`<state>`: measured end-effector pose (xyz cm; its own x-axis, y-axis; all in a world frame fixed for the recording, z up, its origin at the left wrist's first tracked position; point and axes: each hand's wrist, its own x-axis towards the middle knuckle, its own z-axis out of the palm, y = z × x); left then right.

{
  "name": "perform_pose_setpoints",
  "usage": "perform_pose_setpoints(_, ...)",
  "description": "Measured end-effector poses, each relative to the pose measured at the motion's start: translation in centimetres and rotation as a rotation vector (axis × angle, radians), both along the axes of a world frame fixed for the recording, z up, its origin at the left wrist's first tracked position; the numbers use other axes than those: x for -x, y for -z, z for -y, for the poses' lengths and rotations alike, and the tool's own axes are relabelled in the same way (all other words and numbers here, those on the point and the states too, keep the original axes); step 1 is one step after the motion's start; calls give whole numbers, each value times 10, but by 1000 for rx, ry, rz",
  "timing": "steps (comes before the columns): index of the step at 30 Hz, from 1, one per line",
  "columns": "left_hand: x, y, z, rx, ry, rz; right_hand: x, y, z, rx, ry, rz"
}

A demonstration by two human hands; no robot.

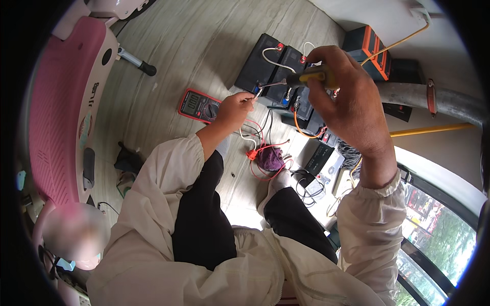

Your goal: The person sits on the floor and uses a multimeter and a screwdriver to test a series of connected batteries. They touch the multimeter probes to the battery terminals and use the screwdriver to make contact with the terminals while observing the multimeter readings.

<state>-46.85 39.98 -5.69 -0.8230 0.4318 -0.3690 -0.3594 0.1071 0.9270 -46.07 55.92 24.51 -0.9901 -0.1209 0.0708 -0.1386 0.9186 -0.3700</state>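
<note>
My right hand (344, 95) grips a screwdriver (312, 77) with a yellow and black handle. Its shaft points left, the tip at a blue-marked terminal of a black battery (254, 63). At that same terminal, my left hand (237, 109) pinches a white wire (258, 93) between thumb and fingers. Another white wire (273, 62) runs from the battery's red-marked terminal towards the neighbouring black battery (293, 57). An orange cable (300, 130) links terminals on batteries nearer me. Beside my left hand lies a red-framed digital multimeter (198, 106) on the floor, its display lit.
Red and black leads surround a purple cloth bundle (271, 158) between my feet. To the right are a black boxed device (319, 157) and coiled dark cable (348, 153). An orange and grey case (367, 51) stands by the wall, near a metal pipe (455, 101). A pink scooter (65, 111) stands left.
</note>
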Motion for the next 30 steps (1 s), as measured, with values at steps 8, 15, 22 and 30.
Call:
perform_pose_setpoints(8,-1,-17,-2,-11,-37,68,3,-7,3,-51,175,242)
perform_pose_setpoints(15,1,-11,-1,-25,-26,61,0,-3,3,-91,51,7)
perform_pose_setpoints(22,0,-6,-3,-51,-29,42,1,-1,-1,-87,-43,-62)
perform_pose_setpoints(30,0,-7,0,-40,-30,49,1,-4,6,-111,65,47)
